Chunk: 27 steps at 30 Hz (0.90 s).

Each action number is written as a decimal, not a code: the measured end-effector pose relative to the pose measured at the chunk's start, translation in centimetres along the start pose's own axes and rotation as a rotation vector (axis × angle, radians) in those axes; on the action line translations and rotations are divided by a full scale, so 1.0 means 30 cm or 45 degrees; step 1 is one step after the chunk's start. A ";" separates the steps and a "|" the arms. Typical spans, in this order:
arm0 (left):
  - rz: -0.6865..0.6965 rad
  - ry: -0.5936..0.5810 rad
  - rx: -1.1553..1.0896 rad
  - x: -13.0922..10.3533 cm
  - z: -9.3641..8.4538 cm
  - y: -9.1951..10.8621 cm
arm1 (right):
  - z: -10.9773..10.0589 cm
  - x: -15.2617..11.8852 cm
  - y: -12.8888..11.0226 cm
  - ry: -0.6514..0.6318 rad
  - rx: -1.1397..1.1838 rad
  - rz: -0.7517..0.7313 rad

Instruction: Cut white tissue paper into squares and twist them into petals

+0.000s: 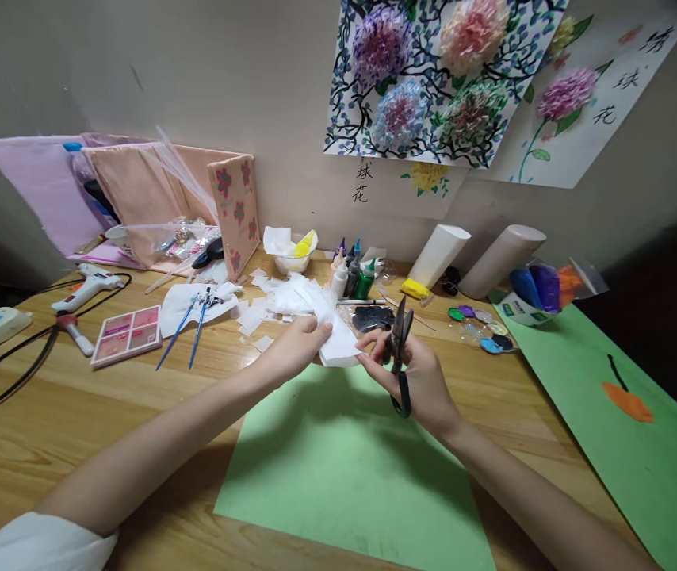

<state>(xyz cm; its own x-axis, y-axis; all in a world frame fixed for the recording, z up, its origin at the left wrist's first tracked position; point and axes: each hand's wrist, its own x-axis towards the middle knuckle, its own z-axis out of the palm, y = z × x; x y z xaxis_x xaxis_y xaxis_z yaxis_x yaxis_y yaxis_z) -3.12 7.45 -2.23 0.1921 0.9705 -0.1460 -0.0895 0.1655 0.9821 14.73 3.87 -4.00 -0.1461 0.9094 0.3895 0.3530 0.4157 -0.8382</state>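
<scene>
Over the far edge of the green sheet (344,492), the white paper (342,342) sits between both hands: the left hand (296,345) has its fingers clamped on the paper's left side, thumb on top, while the right hand (427,381) brings its fingertips to the lower right corner. Those right fingers are also wrapped around the scissors (399,341) (blades up and slightly parted). On the wall beyond the green sheet, a flower picture (576,99) reads 绣球花 in black characters; a lower picture (398,190), partly covered, shows 球花. Right of and beyond the green sheet, a white tub (522,311) bears lettering too small to read.
</scene>
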 end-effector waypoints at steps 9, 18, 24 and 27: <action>-0.616 -0.356 -0.466 0.004 0.025 0.003 | 0.015 -0.004 0.020 0.330 0.078 -0.070; -0.412 -0.397 -0.787 -0.025 0.072 -0.042 | 0.028 -0.005 0.023 0.680 0.236 -0.044; -0.334 -0.402 -0.788 -0.031 0.072 -0.050 | 0.033 -0.008 0.024 0.672 0.311 0.103; -0.323 -0.390 -0.826 -0.026 0.072 -0.049 | 0.033 -0.017 0.031 0.608 0.251 0.019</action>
<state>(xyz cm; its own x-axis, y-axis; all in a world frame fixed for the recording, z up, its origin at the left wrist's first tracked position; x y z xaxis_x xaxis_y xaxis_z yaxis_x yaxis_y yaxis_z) -1.04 6.06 -3.30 0.5373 0.8127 -0.2256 -0.5453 0.5388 0.6422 14.21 3.83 -5.35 0.3118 0.8261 0.4694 0.1643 0.4397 -0.8830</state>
